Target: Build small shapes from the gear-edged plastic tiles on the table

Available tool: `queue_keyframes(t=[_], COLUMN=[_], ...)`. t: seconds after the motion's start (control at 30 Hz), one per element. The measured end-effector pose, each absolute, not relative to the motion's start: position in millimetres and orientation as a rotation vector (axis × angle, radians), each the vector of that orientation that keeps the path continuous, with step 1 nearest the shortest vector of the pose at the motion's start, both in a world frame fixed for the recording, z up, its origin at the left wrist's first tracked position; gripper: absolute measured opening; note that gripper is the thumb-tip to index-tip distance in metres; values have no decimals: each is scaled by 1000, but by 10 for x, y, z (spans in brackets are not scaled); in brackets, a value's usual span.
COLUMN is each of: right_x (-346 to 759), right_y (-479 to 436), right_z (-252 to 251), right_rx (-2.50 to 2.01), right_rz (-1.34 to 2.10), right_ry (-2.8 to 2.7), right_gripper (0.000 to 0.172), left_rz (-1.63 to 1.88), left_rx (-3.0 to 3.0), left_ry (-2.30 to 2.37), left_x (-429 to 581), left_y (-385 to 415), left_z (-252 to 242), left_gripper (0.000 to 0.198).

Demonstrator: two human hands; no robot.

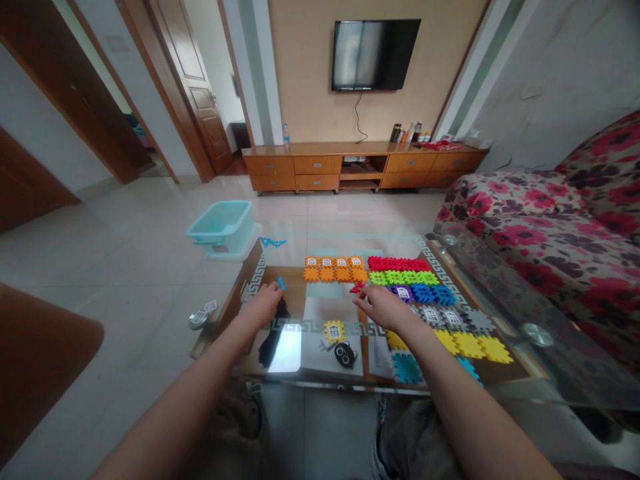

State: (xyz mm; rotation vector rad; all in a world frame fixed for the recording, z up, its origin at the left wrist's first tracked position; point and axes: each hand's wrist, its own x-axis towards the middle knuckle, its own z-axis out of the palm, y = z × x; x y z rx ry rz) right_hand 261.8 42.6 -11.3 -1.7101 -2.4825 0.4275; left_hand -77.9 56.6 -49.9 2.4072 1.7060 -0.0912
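Note:
My left hand (267, 301) is over the left part of the glass table, its fingers closed on a small light-blue plastic piece (281, 283). Over the middle, my right hand (383, 305) pinches a small red plastic piece (357, 288) at its fingertips. Just beyond the right hand lie rows of interlocking plastic tiles: orange tiles (335, 273), red tiles (399, 265) and lime-green tiles (403, 277). Blue tiles (423, 293), grey tiles (475, 320) and yellow tiles (469, 345) lie to its right. My right forearm partly covers the teal tiles (406, 368) and some others.
A yellow tile with a window print (334, 331) and a round black item (345, 355) lie near the table's front edge. Light-blue pieces (273, 242) sit at the far left corner. A teal tub (223, 223) stands left of the table; a floral sofa (525, 200) is on the right.

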Motion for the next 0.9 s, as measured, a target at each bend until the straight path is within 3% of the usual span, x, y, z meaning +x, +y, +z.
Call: queue_keyframes(t=[0.23,0.43,0.73,0.9], right_x=[2612,2570,2454,2374], right_y=[377,260,108,17], right_z=[-111,-97,-44,28], right_rx=[-1744,-1751,-1681,-1697], right_rz=[484,467,443,436], right_ry=[-2492,-2543,-2584,-2615], right_gripper=[26,26,25,22], left_rz=[-99,-165,9,-67], left_rx=[2397,2375,2359,2304], left_ry=[1785,1591,1523,1507], left_x=[-436,-305,-412,-545], left_y=[254,102,73,70], left_z=[-397,-255,-117,-180], left_gripper=[41,44,64,97])
